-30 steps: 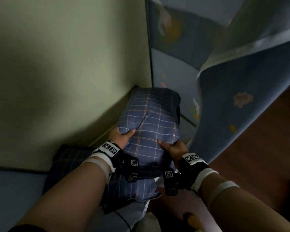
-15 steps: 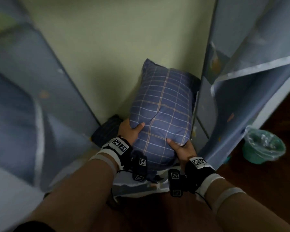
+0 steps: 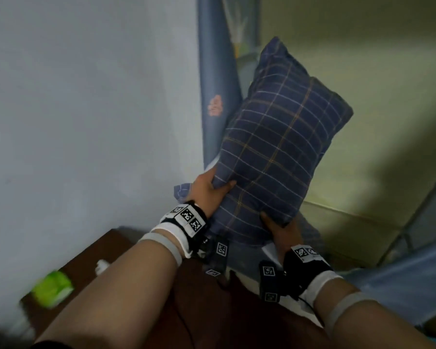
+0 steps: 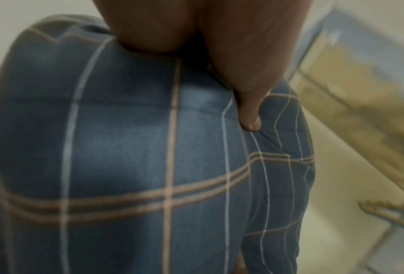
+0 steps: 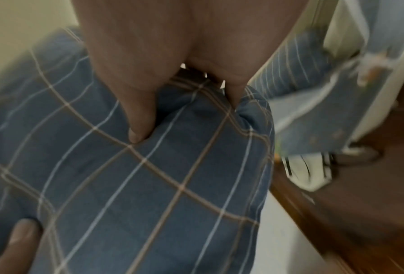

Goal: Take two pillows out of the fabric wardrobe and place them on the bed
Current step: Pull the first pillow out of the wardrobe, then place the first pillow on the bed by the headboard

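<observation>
A dark blue plaid pillow is held up in the air, its far end tilted up to the right. My left hand grips its near left corner with the thumb pressed on top. Under the near right corner, my right hand grips from below. In the left wrist view the thumb digs into the pillow. The right wrist view shows my thumb and fingers pinching the pillow at its edge. The blue fabric wardrobe stands just behind the pillow. The bed is not in view.
A pale wall fills the left. The wardrobe's yellowish inside lies to the right, its blue flap hanging at lower right. Dark wooden floor shows below, with a green object at lower left.
Both hands have lifted the pillow up and out of the wardrobe's bottom corner. The view has swung left, so the wall now fills the left side.
</observation>
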Demonstrator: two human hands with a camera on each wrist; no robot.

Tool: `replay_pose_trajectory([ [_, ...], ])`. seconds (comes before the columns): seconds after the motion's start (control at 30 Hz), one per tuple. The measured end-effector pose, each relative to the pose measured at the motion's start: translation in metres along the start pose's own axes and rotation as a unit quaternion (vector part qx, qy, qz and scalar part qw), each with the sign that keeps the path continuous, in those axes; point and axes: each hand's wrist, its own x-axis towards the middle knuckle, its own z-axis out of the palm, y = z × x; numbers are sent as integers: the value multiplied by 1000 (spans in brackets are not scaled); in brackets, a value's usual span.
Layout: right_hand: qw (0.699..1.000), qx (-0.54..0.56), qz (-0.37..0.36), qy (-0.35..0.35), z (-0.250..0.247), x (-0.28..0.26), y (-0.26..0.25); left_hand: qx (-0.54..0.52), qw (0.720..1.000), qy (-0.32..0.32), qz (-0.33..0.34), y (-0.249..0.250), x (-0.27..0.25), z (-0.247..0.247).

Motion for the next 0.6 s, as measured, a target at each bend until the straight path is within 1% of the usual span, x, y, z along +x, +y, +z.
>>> replay_pose_trajectory([
  [0.07,999,1,-9,-49,38,-39,4,10,999,37,-7,-9,-45,-49],
  [0.17,991,-45,-15,-123,92,-102,17,-1,993,106,-46,-18,-122,-120],
  [0.27,982,-88,-8,-167,142,-162,33,4,980,176,-89,-22,-203,-182],
  [0.3,978,-85,-4,-192,158,-181,38,8,974,203,-101,-23,-229,-200],
  [0.43,959,-79,13,-270,221,-252,47,15,936,310,-163,-26,-328,-266],
  [0.53,932,-106,6,-347,271,-297,56,29,897,389,-206,-31,-395,-310],
  [0.6,904,-130,1,-407,304,-325,58,27,867,437,-236,-37,-437,-336],
])
